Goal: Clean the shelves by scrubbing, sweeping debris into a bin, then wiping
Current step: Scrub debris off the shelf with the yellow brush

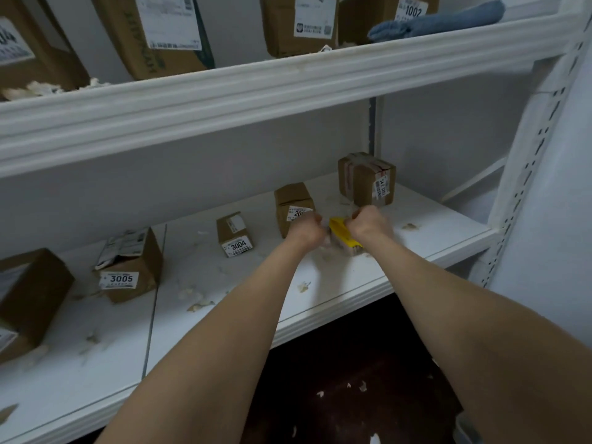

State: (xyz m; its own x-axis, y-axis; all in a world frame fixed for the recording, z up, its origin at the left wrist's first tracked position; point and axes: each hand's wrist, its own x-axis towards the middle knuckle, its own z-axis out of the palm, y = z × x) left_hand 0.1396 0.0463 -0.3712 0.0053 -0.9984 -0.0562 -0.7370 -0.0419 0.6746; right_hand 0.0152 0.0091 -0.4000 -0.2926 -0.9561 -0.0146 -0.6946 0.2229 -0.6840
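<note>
Head view: both arms reach onto the lower shelf (pixel 320 283). The right hand (pixel 368 221) is clenched round a yellow brush (pixel 343 234), which sits bristles-down on the shelf board between two cardboard boxes, one behind the left hand (pixel 293 203) and a taped one (pixel 366 179) further back. The left hand (pixel 306 227) is curled just beside the brush; it is blurred, so I cannot tell whether it holds anything. Pale scraps of debris (pixel 200 304) lie scattered across the board around the boxes marked 3004 (pixel 235 233) and 3005 (pixel 128 267), and more sit on the upper shelf (pixel 288 81) and on the dark floor (pixel 362 386). A blue cloth (pixel 439 20) lies unused on the upper shelf, and no bin is in sight. I judge the job early: scrubbing is in hand, sweeping and wiping remain
</note>
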